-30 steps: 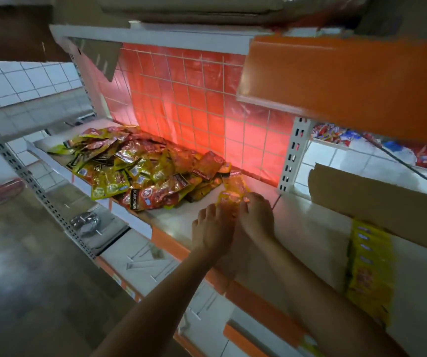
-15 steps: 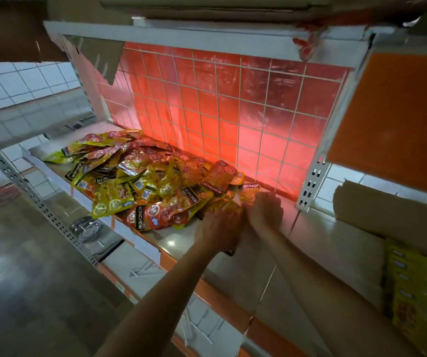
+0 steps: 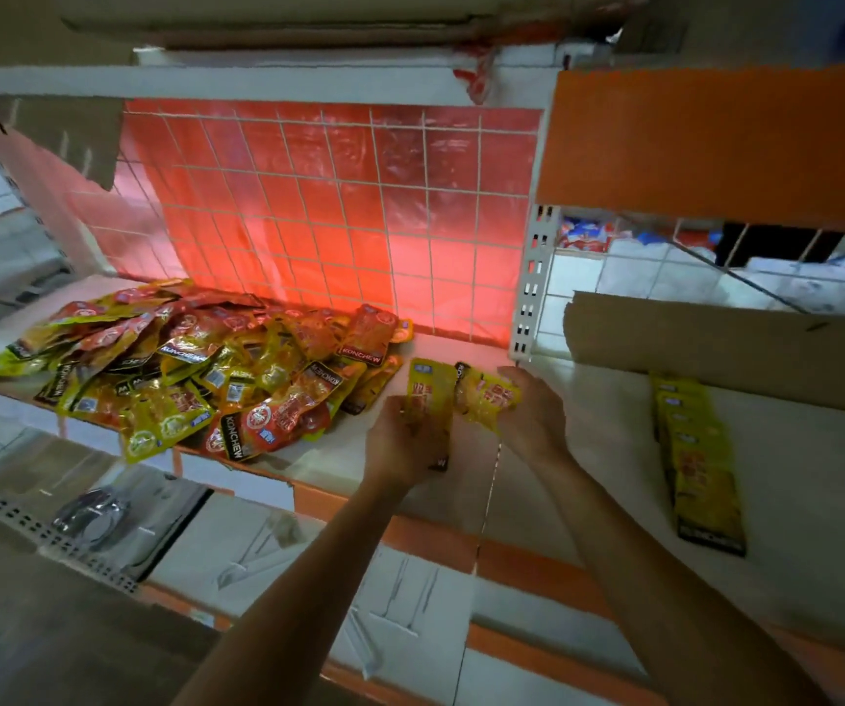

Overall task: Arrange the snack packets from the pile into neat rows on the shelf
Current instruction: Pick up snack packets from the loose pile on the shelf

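Left grip (image 3: 400, 445) is curled round the near half of a yellow packet (image 3: 430, 394), which points lengthwise away from the person. Right grip (image 3: 537, 415) pinches a second yellow packet (image 3: 486, 397) by its right edge, fingers curled under it. The two packets sit side by side between the grips, edges very close; can't tell if they touch. Both are held low over the white shelf (image 3: 614, 425), and contact with the board is unclear. Just left of the left grip is the pile of snack packets (image 3: 206, 369): red and yellow mixed, black KONCHEW bands, overlapping at all angles. It spreads to the shelf's left end, and a few packets hang over the front edge. Well right of the right grip is a row of yellow packets (image 3: 700, 466), overlapped in one line running front to back. Its far end meets the lower edge of a cardboard sheet (image 3: 716, 343). Beyond both grips stands a white wire grid (image 3: 334, 211) with red backing. A perforated white upright (image 3: 530, 287) stands just past the right grip. An orange panel (image 3: 716, 145) is above and right of it. Below and left of the left grip, a lower shelf holds a shiny metal object (image 3: 94, 517), too blurred to identify.
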A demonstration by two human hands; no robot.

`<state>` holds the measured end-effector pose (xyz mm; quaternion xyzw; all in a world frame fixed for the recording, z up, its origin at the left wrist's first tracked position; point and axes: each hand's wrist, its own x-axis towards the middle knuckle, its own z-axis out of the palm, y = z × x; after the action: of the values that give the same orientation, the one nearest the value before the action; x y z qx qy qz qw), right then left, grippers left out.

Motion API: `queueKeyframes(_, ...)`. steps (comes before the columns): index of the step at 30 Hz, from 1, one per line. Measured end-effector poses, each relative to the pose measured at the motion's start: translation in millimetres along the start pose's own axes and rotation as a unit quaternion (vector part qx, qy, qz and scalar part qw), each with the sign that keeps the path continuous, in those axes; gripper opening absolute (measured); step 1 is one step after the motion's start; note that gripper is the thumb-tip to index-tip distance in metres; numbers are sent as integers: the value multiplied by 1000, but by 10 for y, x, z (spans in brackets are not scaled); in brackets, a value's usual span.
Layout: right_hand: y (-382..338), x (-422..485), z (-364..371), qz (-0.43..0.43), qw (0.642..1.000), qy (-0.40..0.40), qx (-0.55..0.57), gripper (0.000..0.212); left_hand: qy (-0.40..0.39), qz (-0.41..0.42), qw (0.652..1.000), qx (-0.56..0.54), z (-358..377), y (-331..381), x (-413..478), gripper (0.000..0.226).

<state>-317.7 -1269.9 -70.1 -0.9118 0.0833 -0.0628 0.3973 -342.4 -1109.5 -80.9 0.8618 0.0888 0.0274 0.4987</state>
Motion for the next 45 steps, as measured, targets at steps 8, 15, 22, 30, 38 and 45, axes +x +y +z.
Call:
queueKeyframes(8, 340, -541, -511, 57, 959, 194, 199, 36, -23, 59, 995, -74, 458, 179, -399, 25)
queueKeyframes(15, 695, -590, -1055, 129, 876, 328, 329, 22, -154, 44, 980, -121, 887, 458, -512, 6)
queueKeyframes(22, 1319, -574, -1697, 212, 855, 373, 290, 18, -232, 19, 966, -114, 1456, 799, -720, 10)
queueKeyframes(30, 1530, -680, -1747, 251, 902, 223, 272, 22, -200, 67, 976, 61, 1824, 945, -916, 21)
queueKeyframes(38, 1454, -884, -1626, 180, 954, 147, 190, 37, -172, 95, 974, 111, 1821, 1009, -965, 29)
queueKeyframes(45, 1508, -999, -1614, 138, 982, 83, 99, 61, -174, 103, 976, 83, 1826, 1012, -978, 26)
